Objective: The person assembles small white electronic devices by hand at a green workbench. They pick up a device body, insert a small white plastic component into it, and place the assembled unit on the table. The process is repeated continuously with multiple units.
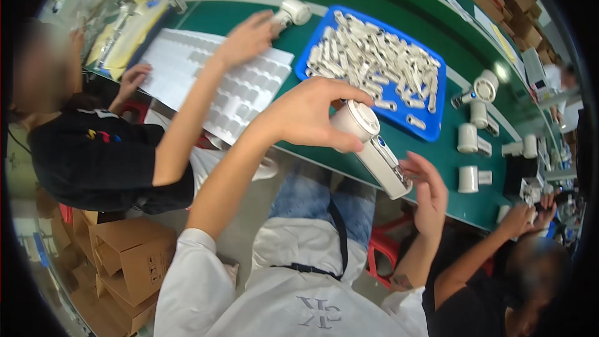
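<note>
My left hand [302, 112] is closed around the round head of a white handheld device [382, 161], which has a vented end and a straight handle, like a small fan or hair dryer. The device slants over the table's near edge, its handle pointing down to the right. An inset strip with a blue spot and darker parts shows along the handle. At the handle's lower end, the curled fingers of my right hand [427, 190] grip its side; whether they also pinch a small part is hidden. Just beyond is a blue tray [442, 97] full of small whitish elongated parts.
At left, a co-worker's hand [248, 40] touches another white device [294, 12] beside sheets of grey labels [249, 97]. More white devices [468, 138] stand on the green table [430, 168] at right, where another person works. Cardboard boxes [134, 256] lie lower left; a red stool [382, 246] is below.
</note>
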A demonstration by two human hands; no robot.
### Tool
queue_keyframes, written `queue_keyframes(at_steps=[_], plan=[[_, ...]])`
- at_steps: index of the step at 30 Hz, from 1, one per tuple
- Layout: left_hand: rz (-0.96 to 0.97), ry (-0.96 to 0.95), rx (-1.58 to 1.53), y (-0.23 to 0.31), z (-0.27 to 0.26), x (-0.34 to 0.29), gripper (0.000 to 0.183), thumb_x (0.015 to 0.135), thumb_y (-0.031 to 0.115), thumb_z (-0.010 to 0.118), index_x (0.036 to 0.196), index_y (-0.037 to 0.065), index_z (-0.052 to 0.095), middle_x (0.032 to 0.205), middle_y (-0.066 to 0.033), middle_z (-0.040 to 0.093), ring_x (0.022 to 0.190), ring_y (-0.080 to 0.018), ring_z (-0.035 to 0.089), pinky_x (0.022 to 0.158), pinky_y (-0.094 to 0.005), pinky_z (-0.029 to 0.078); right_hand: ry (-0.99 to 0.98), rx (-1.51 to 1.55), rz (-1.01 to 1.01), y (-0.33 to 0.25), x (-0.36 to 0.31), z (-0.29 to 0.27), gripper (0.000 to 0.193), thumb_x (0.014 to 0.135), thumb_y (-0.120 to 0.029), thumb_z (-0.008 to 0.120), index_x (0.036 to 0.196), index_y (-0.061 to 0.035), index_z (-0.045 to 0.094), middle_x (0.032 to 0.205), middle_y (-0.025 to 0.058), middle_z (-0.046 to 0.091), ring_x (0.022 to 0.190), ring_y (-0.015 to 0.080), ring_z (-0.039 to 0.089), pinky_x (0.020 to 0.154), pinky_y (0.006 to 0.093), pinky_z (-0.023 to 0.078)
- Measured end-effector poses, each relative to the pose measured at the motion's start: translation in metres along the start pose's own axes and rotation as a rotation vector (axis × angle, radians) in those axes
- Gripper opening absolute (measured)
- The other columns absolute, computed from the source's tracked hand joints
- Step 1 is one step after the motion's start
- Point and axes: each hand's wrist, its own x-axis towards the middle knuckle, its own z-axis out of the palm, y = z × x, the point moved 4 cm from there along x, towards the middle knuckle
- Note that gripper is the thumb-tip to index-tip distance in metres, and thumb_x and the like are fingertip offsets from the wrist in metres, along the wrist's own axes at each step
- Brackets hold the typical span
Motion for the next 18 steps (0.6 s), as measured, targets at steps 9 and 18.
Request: queue_keyframes(at_steps=[9, 18], plan=[[-0.056, 0.885, -0.139, -0.061, -0.081, 0.008, 0.057, 0.072, 0.017, 0.089, 0.121, 0.0, 0.064, 0.103, -0.0142, 0.072, 0.089, -0.0198, 0.07, 0.073, -0.0301, 0.059, 0.577, -0.384, -0.016, 0.026, -0.05, -0.16, 0.034, 0.098, -0.007, 0.058, 0.131, 0.0013, 0.059, 0.127, 0.012, 0.063, 0.117, 0.0199, 0.058, 0.103, 0.0338, 0.043], [-0.145, 0.871, 0.453, -0.146, -0.217, 0.06, 0.06, 0.07, 0.035, 0.091, 0.112, 0.0, 0.066, 0.105, -0.0117, 0.07, 0.09, -0.0186, 0.065, 0.078, -0.0307, 0.052, 0.401, -1.098, 0.091, 0.055, -0.049, -0.212, 0.066, 0.077, 0.008, 0.058, 0.141, -0.0073, 0.051, 0.15, 0.0184, 0.044, 0.144, 0.0394, 0.034, 0.118, 0.0439, 0.029]])
